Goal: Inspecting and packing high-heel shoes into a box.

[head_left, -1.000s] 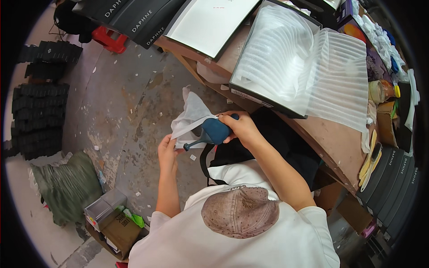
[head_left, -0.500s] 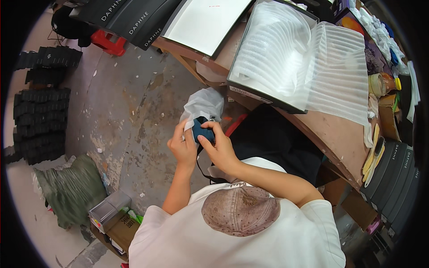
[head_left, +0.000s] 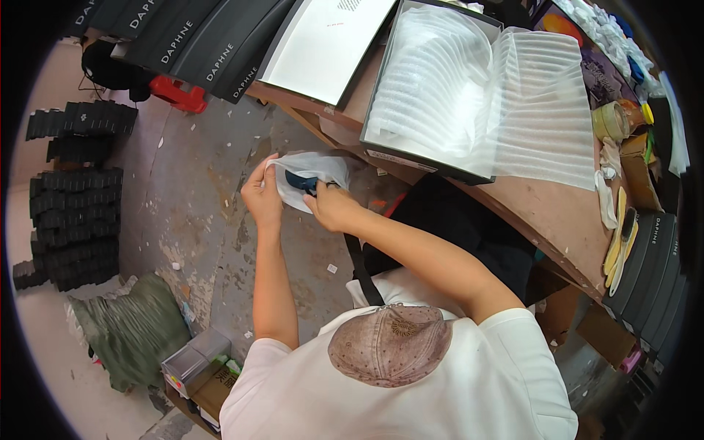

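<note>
Both hands are raised in front of me over the floor, just before the wooden table's (head_left: pixel 557 213) edge. My left hand (head_left: pixel 261 195) grips the left side of a thin white bag (head_left: pixel 312 173). My right hand (head_left: pixel 331 208) holds the bag's lower right edge. A dark blue object (head_left: pixel 301 181) shows inside the bag between my hands; its shape is mostly hidden by the bag. An open black box (head_left: pixel 411 158) lined with white foam sheeting (head_left: pixel 506 110) lies on the table just beyond the bag.
A white-faced box lid (head_left: pixel 323 44) and long black boxes (head_left: pixel 198 37) lie at the table's far end. Black stacks (head_left: pixel 73 198) stand on the floor at left, a green bundle (head_left: pixel 136 330) below them. Tape rolls (head_left: pixel 612 121) and more black boxes (head_left: pixel 649 271) sit at right.
My hands have moved up and apart with the bag. The blue object, gripped in plain sight before, now sits inside the white bag.
</note>
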The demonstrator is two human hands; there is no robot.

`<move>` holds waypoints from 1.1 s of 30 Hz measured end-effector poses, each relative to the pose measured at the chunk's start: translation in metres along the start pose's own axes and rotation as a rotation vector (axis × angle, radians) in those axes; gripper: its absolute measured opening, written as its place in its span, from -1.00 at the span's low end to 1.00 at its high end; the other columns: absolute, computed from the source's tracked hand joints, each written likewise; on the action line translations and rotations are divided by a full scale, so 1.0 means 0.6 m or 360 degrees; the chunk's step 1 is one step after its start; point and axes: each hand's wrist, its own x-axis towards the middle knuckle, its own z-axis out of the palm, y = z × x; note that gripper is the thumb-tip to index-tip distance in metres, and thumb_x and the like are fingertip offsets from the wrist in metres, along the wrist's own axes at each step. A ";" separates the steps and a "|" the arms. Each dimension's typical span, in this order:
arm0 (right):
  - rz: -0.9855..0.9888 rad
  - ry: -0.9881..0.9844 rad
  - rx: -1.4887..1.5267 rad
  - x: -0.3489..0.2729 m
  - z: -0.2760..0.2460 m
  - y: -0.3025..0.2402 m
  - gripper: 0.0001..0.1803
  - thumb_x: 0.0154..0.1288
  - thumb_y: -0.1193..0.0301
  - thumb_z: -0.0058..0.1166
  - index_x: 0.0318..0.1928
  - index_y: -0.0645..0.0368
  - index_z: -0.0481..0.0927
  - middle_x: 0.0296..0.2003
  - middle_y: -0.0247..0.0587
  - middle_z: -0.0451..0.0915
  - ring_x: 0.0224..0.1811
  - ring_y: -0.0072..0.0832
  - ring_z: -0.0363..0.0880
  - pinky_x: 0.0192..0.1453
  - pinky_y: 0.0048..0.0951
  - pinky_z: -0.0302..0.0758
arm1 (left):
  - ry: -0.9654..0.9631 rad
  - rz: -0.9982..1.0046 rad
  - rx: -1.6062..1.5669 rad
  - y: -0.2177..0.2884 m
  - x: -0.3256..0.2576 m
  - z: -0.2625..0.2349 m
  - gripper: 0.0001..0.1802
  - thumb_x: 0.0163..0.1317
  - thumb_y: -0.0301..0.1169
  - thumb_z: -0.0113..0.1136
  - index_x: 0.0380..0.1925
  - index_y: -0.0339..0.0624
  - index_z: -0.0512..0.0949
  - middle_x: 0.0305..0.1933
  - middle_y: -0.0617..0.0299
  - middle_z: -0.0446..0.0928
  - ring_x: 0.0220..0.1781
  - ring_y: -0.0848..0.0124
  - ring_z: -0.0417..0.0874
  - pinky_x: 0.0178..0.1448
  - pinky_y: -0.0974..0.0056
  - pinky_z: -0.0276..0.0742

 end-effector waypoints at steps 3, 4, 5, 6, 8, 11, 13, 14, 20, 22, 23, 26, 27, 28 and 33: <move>-0.0191 -0.0260 -0.0574 0.008 -0.052 -0.026 -0.45 0.38 0.09 -0.22 -0.05 0.41 0.48 -0.22 0.06 0.62 -0.14 -0.16 0.62 -0.12 -0.26 0.52 | 0.0068 -0.0011 0.0031 -0.033 0.011 -0.009 -0.77 0.28 -0.44 0.09 -0.18 -0.34 0.62 -0.33 0.23 0.63 -0.35 0.58 0.54 -0.24 0.44 0.45; -0.0316 -0.0376 -0.0789 0.015 -0.071 -0.031 -0.49 0.40 0.11 -0.25 -0.06 0.33 0.53 -0.28 -0.02 0.64 -0.17 -0.21 0.64 -0.17 -0.25 0.54 | 0.0064 -0.0002 0.0029 -0.043 0.019 -0.011 -0.77 0.28 -0.44 0.09 -0.18 -0.34 0.62 -0.33 0.23 0.63 -0.35 0.58 0.54 -0.24 0.44 0.45; -0.0329 -0.0377 -0.0786 0.009 -0.093 -0.053 -0.49 0.40 0.11 -0.25 -0.06 0.33 0.53 -0.28 -0.02 0.64 -0.17 -0.21 0.64 -0.17 -0.25 0.54 | 0.0115 -0.0133 -0.0010 -0.053 0.027 -0.025 -0.77 0.28 -0.41 0.10 -0.18 -0.33 0.62 -0.43 0.27 0.59 -0.52 0.62 0.46 -0.44 0.48 0.35; -0.0300 -0.0489 -0.0752 -0.001 -0.120 -0.083 -0.54 0.38 0.16 -0.21 -0.07 0.31 0.54 -0.30 -0.04 0.65 -0.16 -0.21 0.63 -0.12 -0.27 0.52 | 0.0175 -0.0265 -0.0047 -0.062 0.033 -0.044 -0.76 0.29 -0.38 0.10 -0.18 -0.32 0.62 -0.53 0.31 0.55 -0.69 0.65 0.39 -0.64 0.51 0.24; -0.0223 -0.0538 -0.0738 -0.015 -0.147 -0.076 -0.59 0.36 0.20 -0.17 -0.08 0.29 0.56 -0.33 -0.07 0.65 -0.15 -0.21 0.62 -0.07 -0.30 0.49 | 0.0197 -0.0208 -0.0095 -0.062 0.052 -0.038 -0.76 0.29 -0.37 0.10 -0.20 -0.30 0.63 -0.59 0.34 0.52 -0.76 0.67 0.30 -0.71 0.50 0.12; -0.0807 0.0253 -0.1462 -0.038 -0.094 -0.019 -0.67 0.21 0.29 -0.02 -0.14 0.26 0.59 -0.37 -0.14 0.63 -0.16 -0.26 0.55 -0.02 -0.36 0.38 | 0.0219 -0.0313 -0.0099 -0.033 0.048 -0.029 -0.76 0.30 -0.36 0.08 -0.23 -0.30 0.63 -0.65 0.36 0.47 -0.81 0.69 0.24 -0.77 0.51 0.03; -0.1103 0.0463 -0.1107 -0.057 -0.079 -0.014 -0.78 0.04 0.35 0.08 -0.33 0.22 0.59 -0.41 -0.15 0.61 -0.15 -0.27 0.45 -0.03 -0.32 0.30 | 0.0241 -0.0276 -0.0151 -0.031 0.057 -0.043 -0.76 0.31 -0.35 0.08 -0.23 -0.29 0.62 -0.65 0.36 0.47 -0.82 0.69 0.22 -0.77 0.51 0.02; -0.1162 0.0481 -0.1030 -0.077 -0.074 -0.020 -0.80 0.00 0.37 0.07 -0.36 0.21 0.56 -0.42 -0.17 0.59 -0.20 -0.32 0.41 -0.11 -0.35 0.28 | 0.0311 -0.0306 -0.0144 -0.036 0.060 -0.066 -0.76 0.32 -0.34 0.06 -0.25 -0.30 0.60 -0.63 0.36 0.48 -0.82 0.69 0.23 -0.78 0.51 0.03; -0.0800 0.0218 -0.0694 -0.171 -0.107 -0.038 -0.48 0.00 0.30 0.19 -0.02 0.29 0.44 -0.06 0.00 0.46 -0.06 -0.23 0.38 -0.07 -0.31 0.36 | 0.0469 -0.0087 -0.0567 0.083 0.061 -0.141 -0.80 0.35 -0.35 0.02 -0.30 -0.26 0.54 -0.51 0.30 0.54 -0.76 0.69 0.31 -0.78 0.55 0.09; -0.0720 0.0181 -0.0370 -0.164 -0.114 -0.039 -0.06 -0.05 0.16 0.33 0.30 0.23 0.17 0.23 0.15 0.16 0.10 -0.06 0.32 0.04 -0.23 0.43 | 0.0461 -0.0012 -0.0574 0.144 0.059 -0.127 -0.80 0.35 -0.35 0.02 -0.31 -0.26 0.54 -0.51 0.30 0.54 -0.75 0.69 0.33 -0.77 0.56 0.10; -0.0747 0.0182 -0.0368 -0.161 -0.118 -0.048 -0.06 -0.05 0.16 0.33 0.30 0.23 0.17 0.23 0.15 0.16 0.10 -0.06 0.32 0.04 -0.23 0.43 | 0.0451 0.0061 -0.0576 0.170 0.056 -0.124 -0.80 0.35 -0.35 0.03 -0.31 -0.25 0.54 -0.50 0.29 0.54 -0.73 0.69 0.35 -0.77 0.58 0.11; -0.1008 0.0513 0.0022 -0.146 -0.132 -0.091 0.02 -0.16 0.19 0.40 0.29 0.27 0.14 0.20 0.15 0.20 0.13 -0.03 0.31 0.04 -0.17 0.43 | 0.0433 0.0156 -0.0614 0.224 0.059 -0.134 -0.80 0.35 -0.36 0.02 -0.31 -0.27 0.53 -0.45 0.28 0.55 -0.61 0.66 0.46 -0.67 0.59 0.23; -0.1026 0.0516 0.0023 -0.137 -0.142 -0.106 0.02 -0.16 0.19 0.40 0.29 0.27 0.14 0.20 0.15 0.20 0.13 -0.03 0.31 0.04 -0.17 0.43 | 0.0430 0.0189 -0.0690 0.244 0.059 -0.137 -0.80 0.35 -0.37 0.02 -0.31 -0.28 0.53 -0.43 0.26 0.55 -0.55 0.63 0.50 -0.59 0.58 0.33; -0.1091 0.0675 0.0264 -0.125 -0.157 -0.122 0.04 -0.18 0.20 0.41 0.30 0.26 0.13 0.18 0.15 0.21 0.15 -0.03 0.29 0.02 -0.15 0.44 | 0.0427 0.0231 -0.0763 0.262 0.059 -0.142 -0.82 0.35 -0.39 0.02 -0.31 -0.29 0.53 -0.38 0.23 0.55 -0.42 0.55 0.54 -0.37 0.49 0.46; -0.1427 0.1067 0.0675 -0.068 -0.219 -0.199 -0.25 -0.12 0.28 0.35 0.11 0.29 0.37 -0.01 0.17 0.40 0.06 -0.02 0.39 -0.07 -0.12 0.45 | 0.0092 0.0380 -0.0613 0.344 0.030 -0.169 -0.83 0.33 -0.43 0.02 -0.32 -0.34 0.50 -0.35 0.21 0.55 -0.31 0.52 0.55 -0.22 0.43 0.47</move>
